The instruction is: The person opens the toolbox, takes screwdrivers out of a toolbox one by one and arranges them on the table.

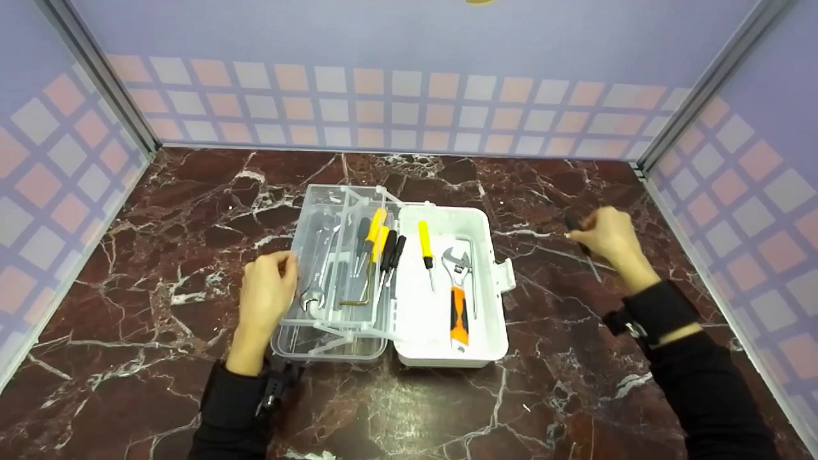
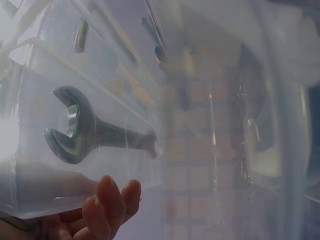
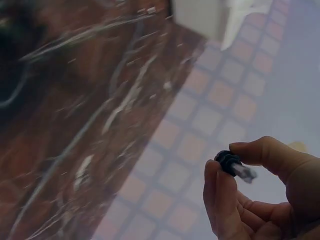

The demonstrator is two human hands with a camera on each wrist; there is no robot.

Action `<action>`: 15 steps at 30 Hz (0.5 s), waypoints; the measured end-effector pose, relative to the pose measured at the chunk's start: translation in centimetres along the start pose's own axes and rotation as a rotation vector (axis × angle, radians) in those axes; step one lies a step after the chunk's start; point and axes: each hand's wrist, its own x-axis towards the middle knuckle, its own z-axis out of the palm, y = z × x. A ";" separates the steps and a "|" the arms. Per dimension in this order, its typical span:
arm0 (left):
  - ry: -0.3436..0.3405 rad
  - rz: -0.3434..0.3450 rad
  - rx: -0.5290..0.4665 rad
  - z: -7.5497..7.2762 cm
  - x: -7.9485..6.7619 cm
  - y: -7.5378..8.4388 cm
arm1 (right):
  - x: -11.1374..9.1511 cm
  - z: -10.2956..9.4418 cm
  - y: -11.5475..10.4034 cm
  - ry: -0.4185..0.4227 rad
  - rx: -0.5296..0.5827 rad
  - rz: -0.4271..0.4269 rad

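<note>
On my feed, left hand (image 1: 265, 287) pinches the clear tray (image 1: 308, 217) by its left edge, likely to steady it; open-end wrench (image 1: 313, 299) lies inside; yellow- and black-handled screwdrivers (image 1: 379, 243) lean together at its right, probably crowded by narrow compartments; white box (image 1: 418, 335) holds a yellow screwdriver (image 1: 425, 243), adjustable wrench (image 1: 459, 313) and hex key (image 1: 473, 281), roughly lengthwise, presumably for fit; right hand (image 1: 610, 236) has a narrow pinch on a dark-handled screwdriver (image 1: 572, 226), over the worktop (image 1: 549, 383), well right of the box.
</note>
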 end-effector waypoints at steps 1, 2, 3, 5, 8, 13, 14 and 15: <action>0.003 0.003 0.000 0.0 0.0 0.0 | 0.0 0.1 0.8 -0.005 -0.013 0.012; 0.004 0.003 0.000 0.0 0.0 0.0 | 0.0 0.1 1.7 -0.012 -0.027 0.026; 0.005 0.004 -0.001 0.0 0.0 0.0 | 0.0 0.1 2.5 -0.020 -0.045 0.042; 0.002 0.002 0.002 0.0 0.0 0.1 | -0.1 0.0 4.2 -0.037 -0.082 0.081; 0.002 -0.001 0.004 0.0 0.0 0.1 | -0.1 -0.1 6.4 -0.098 -0.097 0.164; -0.001 -0.005 -0.004 -0.1 0.0 0.1 | -0.2 0.1 9.3 -0.154 -0.067 0.287; -0.003 -0.006 -0.007 0.0 0.0 0.0 | -0.3 0.2 9.8 -0.152 -0.058 0.303; -0.004 -0.006 -0.009 -0.1 0.0 0.0 | -0.3 0.3 10.3 -0.152 -0.049 0.319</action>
